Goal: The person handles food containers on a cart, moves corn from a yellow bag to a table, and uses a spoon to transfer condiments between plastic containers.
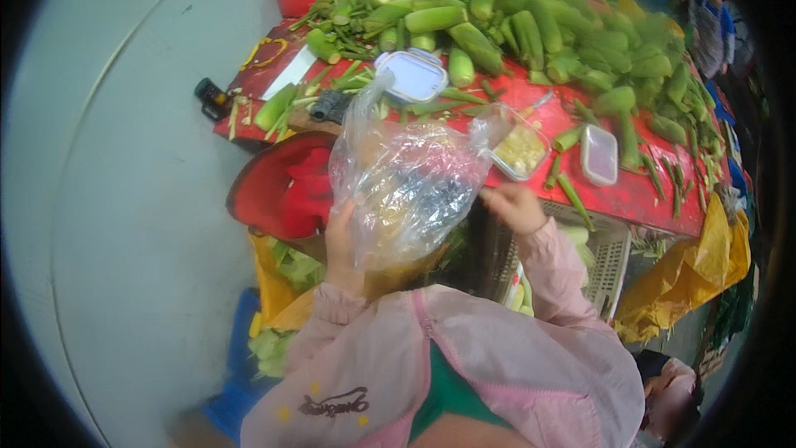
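Note:
A clear, crinkled plastic bag hangs in front of me at the edge of the red table. My left hand is on the bag's lower left side, its fingers partly behind the film. My right hand has its fingers pinched together at the bag's right edge. Just beyond the right hand, a clear container holds pale yellow pieces, with a knife lying at its far rim. A lidded container stands farther right, and a container lid lies beyond the bag.
Green corn ears in husks are heaped along the table's far side. An open red bag is at the left, near a dark bottle. Below the table stand a white plastic crate and a yellow sack. People are at far right.

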A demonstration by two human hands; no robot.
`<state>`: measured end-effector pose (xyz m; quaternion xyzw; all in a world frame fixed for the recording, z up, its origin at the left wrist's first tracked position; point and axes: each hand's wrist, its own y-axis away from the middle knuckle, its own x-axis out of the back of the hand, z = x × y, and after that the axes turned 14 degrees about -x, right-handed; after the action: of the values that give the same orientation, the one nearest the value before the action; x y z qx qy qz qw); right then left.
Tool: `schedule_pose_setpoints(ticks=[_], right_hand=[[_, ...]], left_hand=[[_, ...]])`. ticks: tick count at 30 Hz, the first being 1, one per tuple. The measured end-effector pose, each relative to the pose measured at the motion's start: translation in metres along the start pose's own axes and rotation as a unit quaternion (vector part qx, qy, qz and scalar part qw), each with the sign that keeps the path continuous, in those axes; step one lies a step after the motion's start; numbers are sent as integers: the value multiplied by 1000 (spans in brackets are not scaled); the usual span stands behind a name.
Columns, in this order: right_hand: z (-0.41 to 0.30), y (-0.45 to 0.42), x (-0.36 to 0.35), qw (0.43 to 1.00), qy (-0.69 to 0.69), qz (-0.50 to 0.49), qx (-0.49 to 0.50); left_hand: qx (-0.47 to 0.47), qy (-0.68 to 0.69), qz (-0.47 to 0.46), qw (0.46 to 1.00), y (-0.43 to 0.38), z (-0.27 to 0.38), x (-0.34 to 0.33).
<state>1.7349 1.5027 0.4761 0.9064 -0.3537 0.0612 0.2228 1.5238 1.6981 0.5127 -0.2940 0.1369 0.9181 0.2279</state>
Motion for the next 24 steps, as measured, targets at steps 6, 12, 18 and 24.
schedule_pose_setpoints(ticks=[6,12,18,24], right_hand=[[-28,29,-80,940,-266,-184,112],[-96,46,-126,939,-52,-32,340],[-113,43,-153,931,-283,-125,192],[-128,74,-181,966,-64,-148,203]], left_hand=[[-20,19,-46,999,-8,4,39],[-39,41,-103,993,-25,7,52],[-65,47,-101,992,-40,33,95],[-103,52,-85,990,-58,59,123]])
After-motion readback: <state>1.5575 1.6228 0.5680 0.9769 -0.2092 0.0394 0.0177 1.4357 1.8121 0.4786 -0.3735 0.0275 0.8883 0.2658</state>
